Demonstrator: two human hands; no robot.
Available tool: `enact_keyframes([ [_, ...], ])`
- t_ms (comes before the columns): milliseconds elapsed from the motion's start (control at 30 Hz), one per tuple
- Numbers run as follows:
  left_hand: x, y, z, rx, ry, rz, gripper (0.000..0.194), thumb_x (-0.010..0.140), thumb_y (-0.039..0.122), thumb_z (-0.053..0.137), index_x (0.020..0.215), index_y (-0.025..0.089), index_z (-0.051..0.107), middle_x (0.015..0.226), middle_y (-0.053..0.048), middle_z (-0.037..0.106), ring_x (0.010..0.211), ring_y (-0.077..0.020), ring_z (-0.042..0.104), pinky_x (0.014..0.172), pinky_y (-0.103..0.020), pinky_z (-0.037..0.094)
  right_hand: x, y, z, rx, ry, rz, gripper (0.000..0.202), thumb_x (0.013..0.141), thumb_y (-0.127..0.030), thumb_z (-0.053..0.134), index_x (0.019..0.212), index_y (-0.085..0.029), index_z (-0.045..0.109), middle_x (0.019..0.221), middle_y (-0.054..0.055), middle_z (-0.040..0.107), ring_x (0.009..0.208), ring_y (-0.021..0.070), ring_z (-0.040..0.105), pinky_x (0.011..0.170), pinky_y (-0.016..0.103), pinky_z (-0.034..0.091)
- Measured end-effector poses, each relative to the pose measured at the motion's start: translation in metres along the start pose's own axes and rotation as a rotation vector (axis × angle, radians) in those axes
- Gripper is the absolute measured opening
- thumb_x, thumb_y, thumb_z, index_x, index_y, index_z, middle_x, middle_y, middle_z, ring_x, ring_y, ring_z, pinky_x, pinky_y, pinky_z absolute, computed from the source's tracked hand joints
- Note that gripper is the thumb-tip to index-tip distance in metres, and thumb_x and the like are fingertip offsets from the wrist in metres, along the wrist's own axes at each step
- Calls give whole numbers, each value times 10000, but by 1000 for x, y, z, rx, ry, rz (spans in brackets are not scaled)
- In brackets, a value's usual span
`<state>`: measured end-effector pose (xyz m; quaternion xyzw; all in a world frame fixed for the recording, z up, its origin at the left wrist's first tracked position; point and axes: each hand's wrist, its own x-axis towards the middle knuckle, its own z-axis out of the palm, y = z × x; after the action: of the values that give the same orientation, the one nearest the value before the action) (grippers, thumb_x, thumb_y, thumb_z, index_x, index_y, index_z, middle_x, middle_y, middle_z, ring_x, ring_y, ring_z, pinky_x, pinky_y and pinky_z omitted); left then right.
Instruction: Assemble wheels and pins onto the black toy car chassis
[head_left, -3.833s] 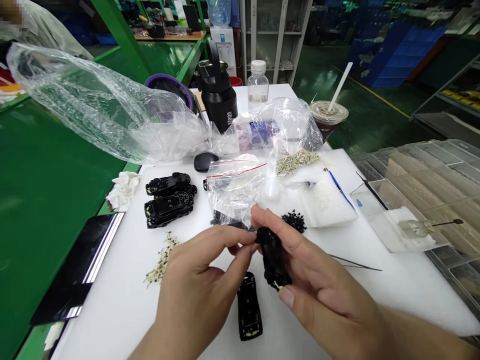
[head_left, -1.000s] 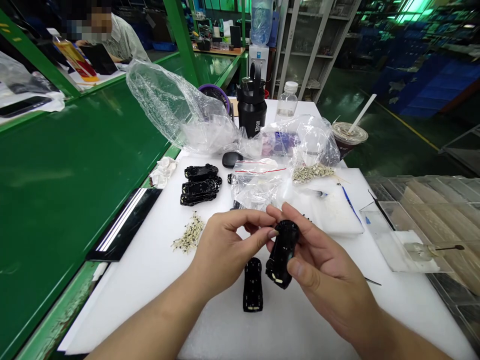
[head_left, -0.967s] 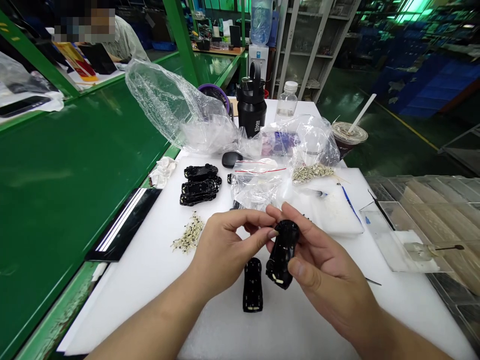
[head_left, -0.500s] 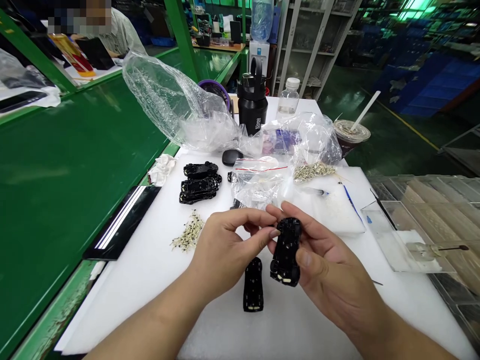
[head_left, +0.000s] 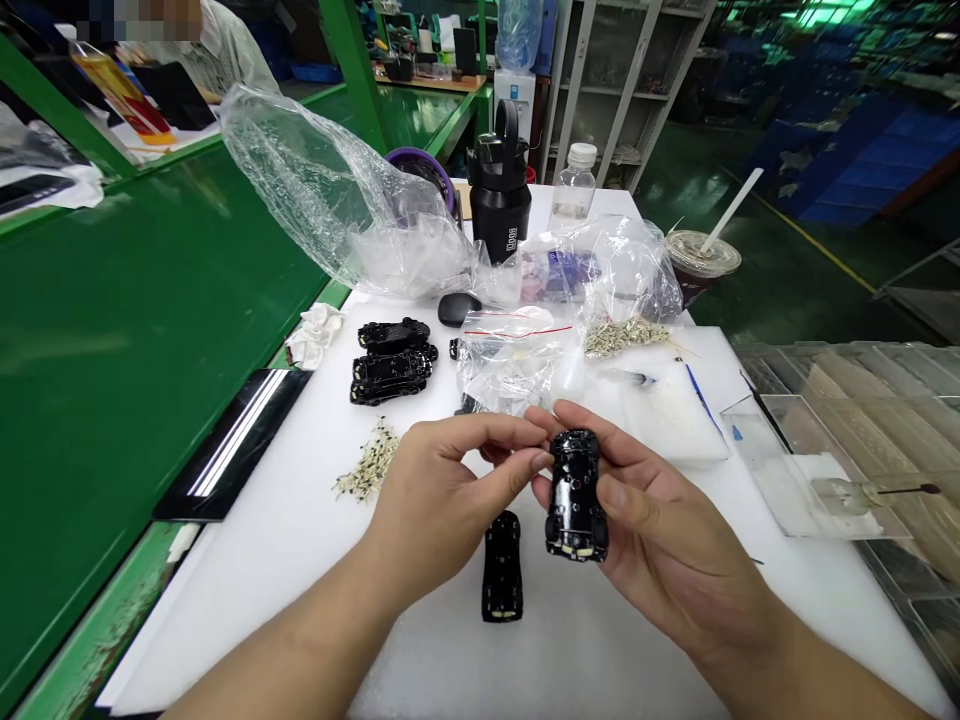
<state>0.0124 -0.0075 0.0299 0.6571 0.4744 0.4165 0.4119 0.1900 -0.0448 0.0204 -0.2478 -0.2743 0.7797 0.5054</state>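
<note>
My right hand holds a black toy car chassis, glossy, underside or inner face toward me, with pale strips at its near end. Its thumb presses the right edge while the other fingers support it from behind. The thumb and forefinger of my left hand are pinched at the chassis's upper left edge; what lies between the tips is too small to make out. Below the hands, a second black chassis lies on the white table. Left of them are a stack of similar black chassis and a pile of tiny pale parts.
Behind the hands lie a zip bag, a black mouse and a large plastic bag. A black flask stands farther back. A tablet lies at the left edge, clear trays at the right. A person sits beyond the green partition.
The chassis in my right hand has tilted, so its surface now catches more light. Both hands keep nearly the same grip. The whole view has shifted slightly.
</note>
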Motion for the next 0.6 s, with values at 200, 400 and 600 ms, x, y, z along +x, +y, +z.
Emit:
enact_keyframes([
  [200,-1,-8,-2,-101,3,-12,85,850,223,745,909,268,788,899,49,784,820,-113,721,772,-202,562,2,-8,-8,-281,62,-72,442,902,-135,701,1296,-323,630,1428,18,577,1310,190,560,1097,364,494],
  [400,5,-5,-4,226,168,147,90,868,232,701,911,218,779,878,6,772,810,-133,702,769,-227,547,-2,-17,-10,-616,11,-12,429,896,-192,722,1300,-300,627,1220,52,665,1182,211,623,914,335,586],
  [600,-21,17,-30,421,405,54,146,817,315,767,926,220,767,882,7,755,795,-155,680,740,-264,521,-27,-24,-13,-858,-60,-10,330,913,-152,669,1201,-314,667,1219,25,609,1123,177,613,930,307,563],
])
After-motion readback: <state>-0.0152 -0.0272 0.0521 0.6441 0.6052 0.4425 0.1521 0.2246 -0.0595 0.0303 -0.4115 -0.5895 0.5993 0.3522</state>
